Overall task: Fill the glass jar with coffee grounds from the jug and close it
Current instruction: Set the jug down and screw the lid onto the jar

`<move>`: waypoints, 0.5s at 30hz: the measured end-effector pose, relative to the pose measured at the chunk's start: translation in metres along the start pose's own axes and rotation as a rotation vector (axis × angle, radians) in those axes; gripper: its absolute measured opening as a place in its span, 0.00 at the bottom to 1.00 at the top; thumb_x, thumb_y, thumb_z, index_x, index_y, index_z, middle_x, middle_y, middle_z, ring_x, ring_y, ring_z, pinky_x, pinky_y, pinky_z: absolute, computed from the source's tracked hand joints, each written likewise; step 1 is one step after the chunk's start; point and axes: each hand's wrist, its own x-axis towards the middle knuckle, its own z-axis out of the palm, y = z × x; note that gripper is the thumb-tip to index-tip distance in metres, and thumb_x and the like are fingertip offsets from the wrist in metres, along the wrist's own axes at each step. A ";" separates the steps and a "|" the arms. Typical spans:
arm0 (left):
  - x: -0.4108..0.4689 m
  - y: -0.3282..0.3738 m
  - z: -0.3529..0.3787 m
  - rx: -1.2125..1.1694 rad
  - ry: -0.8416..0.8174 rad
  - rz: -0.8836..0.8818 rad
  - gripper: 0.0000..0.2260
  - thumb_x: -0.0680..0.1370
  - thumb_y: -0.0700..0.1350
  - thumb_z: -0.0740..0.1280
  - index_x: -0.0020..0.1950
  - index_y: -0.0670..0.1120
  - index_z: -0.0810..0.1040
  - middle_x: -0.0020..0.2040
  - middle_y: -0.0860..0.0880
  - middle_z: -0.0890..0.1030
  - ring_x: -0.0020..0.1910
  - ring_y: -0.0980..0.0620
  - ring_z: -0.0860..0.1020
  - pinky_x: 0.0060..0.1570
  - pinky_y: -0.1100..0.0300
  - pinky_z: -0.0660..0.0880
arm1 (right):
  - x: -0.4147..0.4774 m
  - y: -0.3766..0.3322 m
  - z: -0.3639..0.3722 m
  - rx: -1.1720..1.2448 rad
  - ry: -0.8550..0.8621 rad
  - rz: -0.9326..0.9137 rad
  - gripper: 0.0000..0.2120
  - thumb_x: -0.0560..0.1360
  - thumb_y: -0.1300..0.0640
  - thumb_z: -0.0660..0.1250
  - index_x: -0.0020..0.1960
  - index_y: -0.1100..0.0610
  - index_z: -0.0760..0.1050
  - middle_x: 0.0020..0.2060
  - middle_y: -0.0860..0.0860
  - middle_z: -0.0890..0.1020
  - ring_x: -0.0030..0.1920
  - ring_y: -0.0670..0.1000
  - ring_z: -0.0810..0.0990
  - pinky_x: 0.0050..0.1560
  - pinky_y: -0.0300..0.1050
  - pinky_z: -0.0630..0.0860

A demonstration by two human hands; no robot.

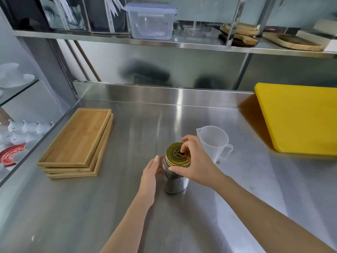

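Observation:
A glass jar (176, 185) stands upright on the steel counter, dark coffee grounds filling its lower part. A gold metal lid (176, 155) sits on its mouth. My right hand (196, 161) grips the lid from above, thumb at the near rim and fingers over the far rim. My left hand (151, 175) wraps the jar's left side and holds it steady. Just behind and to the right, a clear plastic jug (214, 143) stands upright and looks empty, its handle pointing right.
Three stacked wooden trays (76, 141) lie to the left on the steel counter (127, 207). A yellow cutting board (299, 117) lies at the far right. A shelf above holds a clear plastic box (150, 20) and wooden boards. White cups sit on a glass shelf at far left.

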 end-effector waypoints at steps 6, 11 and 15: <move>-0.010 -0.001 -0.014 0.122 -0.242 0.121 0.32 0.65 0.58 0.69 0.68 0.55 0.67 0.65 0.56 0.77 0.65 0.57 0.73 0.60 0.62 0.71 | 0.003 0.004 0.003 0.053 -0.125 0.034 0.41 0.64 0.45 0.75 0.69 0.48 0.56 0.64 0.47 0.68 0.63 0.48 0.67 0.64 0.51 0.70; -0.015 0.007 -0.011 0.264 -0.416 0.132 0.44 0.61 0.43 0.76 0.71 0.57 0.57 0.68 0.55 0.70 0.63 0.64 0.72 0.56 0.71 0.70 | 0.003 0.007 0.002 0.002 -0.185 -0.001 0.41 0.65 0.44 0.74 0.70 0.47 0.55 0.61 0.42 0.68 0.62 0.45 0.67 0.65 0.52 0.69; -0.013 0.006 0.001 0.355 -0.351 0.212 0.40 0.64 0.34 0.76 0.64 0.61 0.58 0.65 0.55 0.71 0.60 0.68 0.72 0.55 0.74 0.69 | 0.006 0.002 -0.004 -0.067 -0.223 -0.045 0.37 0.67 0.47 0.74 0.69 0.48 0.59 0.57 0.38 0.65 0.57 0.39 0.63 0.66 0.48 0.65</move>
